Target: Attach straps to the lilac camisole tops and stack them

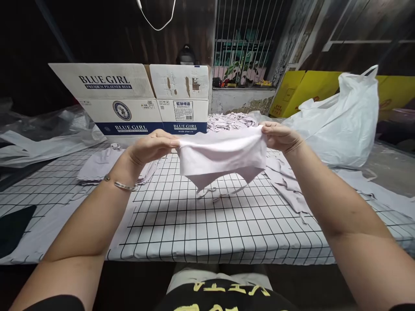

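Note:
A pale lilac piece of cloth [223, 157] hangs stretched in the air above a table covered in white cloth with a black grid [201, 224]. My left hand [152, 147] pinches its left top edge, fingers closed. My right hand [280, 136] pinches the right top edge the same way. The cloth sags to a point between them, with thin strings dangling near the table. A metal bangle sits on my left wrist.
A flat pile of lilac pieces [106, 166] lies at the left, more lilac pieces [288, 185] spread at the right and behind. An open "Blue Girl" cardboard box [136, 101] stands at the back. A white plastic bag [343, 121] bulges at the right, clear plastic sheeting [42, 134] at the left.

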Available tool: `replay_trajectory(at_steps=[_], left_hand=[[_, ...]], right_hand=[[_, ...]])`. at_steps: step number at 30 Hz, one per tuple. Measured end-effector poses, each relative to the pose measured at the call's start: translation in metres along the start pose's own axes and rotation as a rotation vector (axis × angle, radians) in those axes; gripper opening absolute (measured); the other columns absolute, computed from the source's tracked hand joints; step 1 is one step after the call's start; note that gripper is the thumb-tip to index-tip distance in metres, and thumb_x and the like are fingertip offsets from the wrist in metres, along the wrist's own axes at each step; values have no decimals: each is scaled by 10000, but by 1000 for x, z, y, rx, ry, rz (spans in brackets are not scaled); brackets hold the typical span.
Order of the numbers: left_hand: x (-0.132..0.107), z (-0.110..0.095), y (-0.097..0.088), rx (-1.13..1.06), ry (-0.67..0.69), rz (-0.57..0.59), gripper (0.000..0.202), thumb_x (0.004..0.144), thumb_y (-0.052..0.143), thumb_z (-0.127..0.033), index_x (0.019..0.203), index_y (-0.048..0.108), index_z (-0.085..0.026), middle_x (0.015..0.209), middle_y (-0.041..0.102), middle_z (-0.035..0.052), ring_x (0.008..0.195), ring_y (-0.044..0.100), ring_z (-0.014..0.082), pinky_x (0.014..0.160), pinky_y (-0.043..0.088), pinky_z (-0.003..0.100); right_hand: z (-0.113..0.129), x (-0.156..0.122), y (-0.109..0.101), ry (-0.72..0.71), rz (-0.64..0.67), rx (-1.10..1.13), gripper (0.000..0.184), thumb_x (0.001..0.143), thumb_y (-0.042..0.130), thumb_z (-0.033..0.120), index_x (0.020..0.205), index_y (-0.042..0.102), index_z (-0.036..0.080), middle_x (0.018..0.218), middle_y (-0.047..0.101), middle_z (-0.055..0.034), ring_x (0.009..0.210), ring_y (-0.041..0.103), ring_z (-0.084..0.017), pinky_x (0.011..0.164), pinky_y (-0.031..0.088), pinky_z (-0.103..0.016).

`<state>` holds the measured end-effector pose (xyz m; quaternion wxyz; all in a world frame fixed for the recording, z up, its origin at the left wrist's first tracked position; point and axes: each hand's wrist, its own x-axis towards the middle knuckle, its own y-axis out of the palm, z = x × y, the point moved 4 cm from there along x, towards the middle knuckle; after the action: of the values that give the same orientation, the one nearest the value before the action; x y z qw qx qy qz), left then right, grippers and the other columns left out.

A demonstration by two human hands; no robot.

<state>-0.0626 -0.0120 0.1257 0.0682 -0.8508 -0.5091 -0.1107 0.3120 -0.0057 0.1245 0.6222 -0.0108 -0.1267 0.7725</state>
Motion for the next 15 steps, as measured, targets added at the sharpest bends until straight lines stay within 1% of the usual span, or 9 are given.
replay_trajectory(at_steps=[3,4,6,8,10,12,14,15], left_hand=[[-5,-15,2,250,66,90,134,663,794,-298,650,746,-174,725,658,62,764,609,196,685,500,289],[-6,-18,1,331,80,88,142,672,793,-310,644,743,-181,717,644,52,737,592,174,657,483,257],[-7,-22,-1,465,92,96,158,688,788,-319,629,733,-184,720,631,42,706,566,148,627,456,222],[-7,-22,-4,546,89,137,171,709,773,-330,642,731,-179,724,635,40,694,559,140,626,450,214],[-4,-19,-8,590,53,183,171,720,763,-341,676,737,-178,720,649,42,695,568,144,633,455,217],[0,-15,-13,601,19,190,180,721,763,-355,699,740,-178,721,663,46,703,578,150,640,460,221],[7,-13,-12,555,55,127,193,734,757,-370,733,741,-178,754,675,50,737,586,149,672,465,224],[12,-13,-7,509,95,74,199,745,752,-374,766,742,-176,780,678,52,756,587,146,696,468,226]], right_hand=[[3,-5,-7,-23,-23,-36,390,559,789,514,653,535,232,879,667,-92,811,613,-268,740,469,-434],[3,-6,-9,-16,-32,-61,389,559,786,521,658,545,232,911,674,-102,838,616,-280,746,472,-439],[0,-7,-13,2,-55,-104,395,560,785,533,661,555,229,923,678,-110,864,617,-291,752,476,-440],[-3,-7,-16,5,-73,-109,410,564,789,545,662,553,224,918,675,-107,873,616,-286,759,480,-435],[-5,-5,-20,-2,-74,-94,427,566,798,554,670,552,221,941,670,-100,890,612,-276,772,486,-428],[-3,-3,-22,-8,-58,-98,432,569,806,560,690,570,220,965,662,-91,911,606,-267,780,490,-418],[3,0,-20,-9,-25,-155,416,581,812,554,707,604,217,924,656,-80,891,601,-252,767,488,-403],[8,2,-17,-6,3,-201,403,591,815,547,707,620,213,881,651,-72,863,598,-240,755,484,-393]])
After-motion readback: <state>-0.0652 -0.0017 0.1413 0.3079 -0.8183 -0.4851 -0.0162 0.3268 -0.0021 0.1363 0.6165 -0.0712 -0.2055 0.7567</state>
